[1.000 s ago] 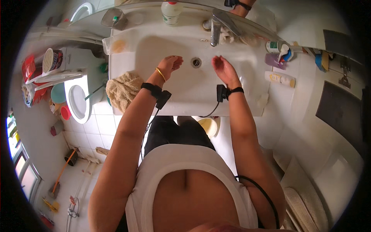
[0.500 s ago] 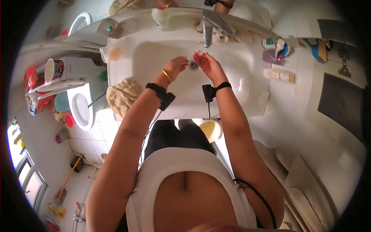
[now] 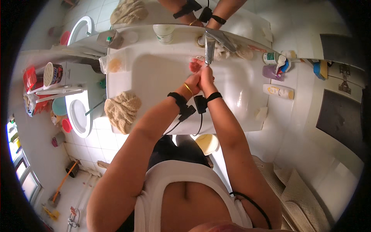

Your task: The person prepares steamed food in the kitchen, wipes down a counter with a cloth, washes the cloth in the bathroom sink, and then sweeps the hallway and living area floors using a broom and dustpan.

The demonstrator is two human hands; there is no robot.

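I stand at a white washbasin (image 3: 154, 77). Both hands are held together over the bowl, right below the spout of the metal tap (image 3: 210, 46). My left hand (image 3: 194, 75) lies against my right hand (image 3: 206, 73), fingers reaching toward the spout, with nothing visible in either. A thin gold bangle (image 3: 188, 89) and a black band (image 3: 178, 99) are on my left wrist. A black band (image 3: 213, 96) with a cable is on my right wrist. The drain is hidden behind the hands.
A beige towel (image 3: 123, 110) hangs over the basin's left rim. A white cup (image 3: 164, 33) stands behind the tap. Bottles (image 3: 278, 91) and a soap bar (image 3: 261, 113) sit on the right ledge. A toilet (image 3: 79, 116) is at left, a yellow bowl (image 3: 207, 144) below.
My hands were apart over the bowl, then came together and moved up under the tap spout. My head has leaned closer to the basin.
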